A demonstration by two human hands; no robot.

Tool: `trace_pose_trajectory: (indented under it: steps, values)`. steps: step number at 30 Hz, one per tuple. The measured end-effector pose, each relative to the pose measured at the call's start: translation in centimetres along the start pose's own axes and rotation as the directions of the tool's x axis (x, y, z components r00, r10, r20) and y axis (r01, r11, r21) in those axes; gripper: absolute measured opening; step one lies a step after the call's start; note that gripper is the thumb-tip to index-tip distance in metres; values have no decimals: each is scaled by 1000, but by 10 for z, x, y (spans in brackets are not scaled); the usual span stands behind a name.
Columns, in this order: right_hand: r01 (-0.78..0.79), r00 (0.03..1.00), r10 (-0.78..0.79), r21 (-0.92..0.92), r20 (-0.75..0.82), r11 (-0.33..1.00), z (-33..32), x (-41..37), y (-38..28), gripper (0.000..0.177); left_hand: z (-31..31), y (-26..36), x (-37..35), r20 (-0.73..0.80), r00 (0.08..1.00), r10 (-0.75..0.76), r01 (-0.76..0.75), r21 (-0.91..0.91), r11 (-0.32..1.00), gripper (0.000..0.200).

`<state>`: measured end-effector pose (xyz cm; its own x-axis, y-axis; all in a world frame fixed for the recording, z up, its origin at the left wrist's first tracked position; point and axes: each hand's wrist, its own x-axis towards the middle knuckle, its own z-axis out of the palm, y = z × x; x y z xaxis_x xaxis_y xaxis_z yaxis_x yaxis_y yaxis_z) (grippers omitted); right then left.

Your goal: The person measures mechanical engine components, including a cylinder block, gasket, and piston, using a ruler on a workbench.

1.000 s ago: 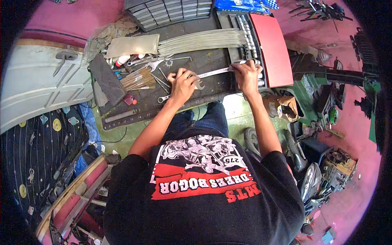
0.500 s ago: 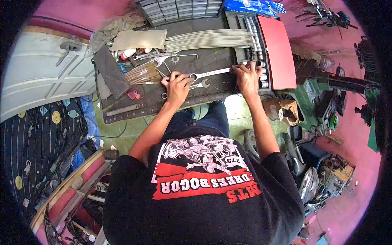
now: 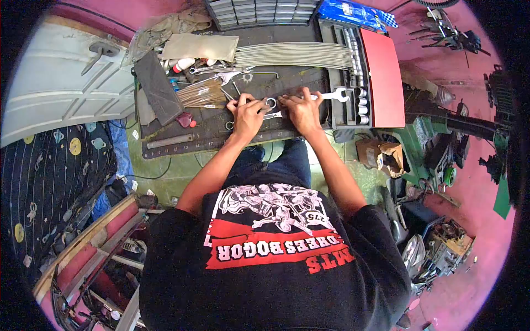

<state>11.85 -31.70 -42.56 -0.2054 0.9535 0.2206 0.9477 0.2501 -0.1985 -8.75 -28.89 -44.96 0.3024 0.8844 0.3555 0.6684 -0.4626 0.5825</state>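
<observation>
A large combination wrench [image 3: 333,95] lies across the dark work mat, its open end to the right and its ring end beside my left fingertips. My right hand [image 3: 303,114] is closed over the middle of its shaft, hiding that part. With curled fingers, my left hand [image 3: 247,117] grips at the ring end. Just below lies a smaller combination wrench [image 3: 229,125]; its ring shows left of my left hand, and its middle is hidden under that hand.
Sockets [image 3: 362,105] stand in a tray at the right, beside a red panel [image 3: 382,77]. Long thin metal rods [image 3: 292,56] lie behind my hands. Spokes [image 3: 201,95], a dark flat block [image 3: 158,88] and a pale pouch [image 3: 200,47] lie left. A drawer cabinet [image 3: 264,12] stands at the back.
My right hand has slid left along the large wrench, from near its open end to mid-shaft, uncovering the open jaw. My left hand stays near the ring end. The view has shifted slightly.
</observation>
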Motion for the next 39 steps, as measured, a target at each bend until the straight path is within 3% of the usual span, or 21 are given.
trace_pose_trajectory:
  steps: [3,11,13,15,17,21,23,24,28,30,33,39]
  values:
    - [-2,1000,2,-74,5,997,-2,-2,5,39,0,-2,-2,29,1000,-11,10,32,999,12]
    - [42,996,-37,62,-75,997,19,11,-26,37,5,-9,-4,4,1000,11,-11,-7,1000,10]
    - [50,997,-46,66,-69,997,15,14,-24,39,3,-9,-3,13,1000,18,-18,-8,1000,11]
    - [71,996,-78,137,44,988,7,15,-17,41,3,-7,-3,3,1000,9,-9,-29,1000,9]
    - [122,992,-118,108,-43,987,4,20,-14,33,3,-6,-2,-6,1000,4,-4,-40,999,9]
    - [72,996,-66,117,-57,990,12,23,-17,30,5,-8,-3,3,1000,-3,3,-45,999,9]
    - [78,997,-76,80,-19,994,18,18,-19,39,2,-8,-3,20,1000,-9,9,-37,999,9]
    - [62,998,-62,165,-8,984,11,16,-21,38,2,-8,-3,36,999,-13,14,-30,999,9]
    - [77,997,-79,134,15,988,4,18,-20,33,2,-7,-2,10,1000,-14,15,-53,998,9]
    - [-33,998,37,80,-49,996,6,23,-21,28,1,-7,-3,40,999,2,-1,-41,999,11]
    - [-6,996,15,102,-84,995,12,20,-32,31,2,-7,-3,8,1000,5,-5,-41,999,13]
    - [-106,994,106,141,13,984,-3,10,-37,30,3,-6,-2,12,1000,-26,27,-55,998,13]
